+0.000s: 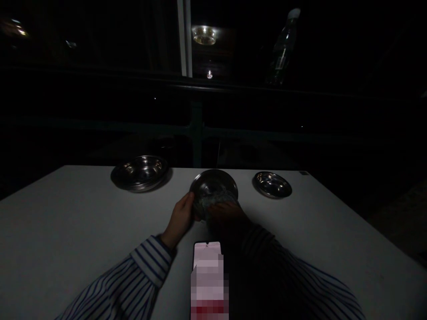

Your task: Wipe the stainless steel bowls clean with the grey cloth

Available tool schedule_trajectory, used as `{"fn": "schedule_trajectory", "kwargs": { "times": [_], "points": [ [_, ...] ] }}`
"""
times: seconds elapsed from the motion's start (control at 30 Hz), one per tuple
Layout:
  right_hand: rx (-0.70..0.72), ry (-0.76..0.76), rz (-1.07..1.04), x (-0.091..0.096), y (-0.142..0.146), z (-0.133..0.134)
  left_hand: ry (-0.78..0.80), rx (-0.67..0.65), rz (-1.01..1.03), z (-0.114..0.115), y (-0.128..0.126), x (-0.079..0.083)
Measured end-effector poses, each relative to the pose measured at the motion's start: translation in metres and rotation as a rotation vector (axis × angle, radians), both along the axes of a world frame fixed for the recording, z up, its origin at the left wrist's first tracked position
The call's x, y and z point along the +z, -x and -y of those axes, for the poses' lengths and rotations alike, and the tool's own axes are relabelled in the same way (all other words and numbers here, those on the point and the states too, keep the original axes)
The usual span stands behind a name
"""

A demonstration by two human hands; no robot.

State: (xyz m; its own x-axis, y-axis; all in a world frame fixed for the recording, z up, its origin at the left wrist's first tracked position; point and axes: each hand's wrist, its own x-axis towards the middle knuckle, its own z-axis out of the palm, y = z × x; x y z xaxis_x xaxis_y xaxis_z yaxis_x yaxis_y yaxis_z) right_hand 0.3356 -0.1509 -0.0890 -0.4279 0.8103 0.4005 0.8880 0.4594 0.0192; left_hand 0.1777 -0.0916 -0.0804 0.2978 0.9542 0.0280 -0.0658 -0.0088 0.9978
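A steel bowl [213,183] is tilted up on the white table [66,222] in front of me. My left hand [182,218] grips its left rim, fingers wrapped round the edge. In deep shadow, my right hand [224,212] presses a grey, cloth-like wad [213,201] against the bowl's inner face; its fingers are hard to make out. Both arms wear blue-striped white sleeves.
A stack of larger steel bowls [140,172] sits at the back left, and a small steel dish [271,184] at the back right. A lit phone [207,271] lies near me. A plastic bottle [283,49] stands beyond the table in the dark.
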Motion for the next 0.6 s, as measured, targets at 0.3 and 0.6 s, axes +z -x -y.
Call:
{"fn": "schedule_trajectory", "kwargs": {
  "times": [0.3,0.6],
  "points": [
    [-0.113,0.024,0.004,-0.004,0.015,-0.002,0.003,0.01,-0.001,-0.003,0.0,0.001],
    [-0.141,-0.026,0.061,0.02,0.044,-0.006,-0.145,0.004,-0.049,-0.004,0.002,0.001]
  ]
}}
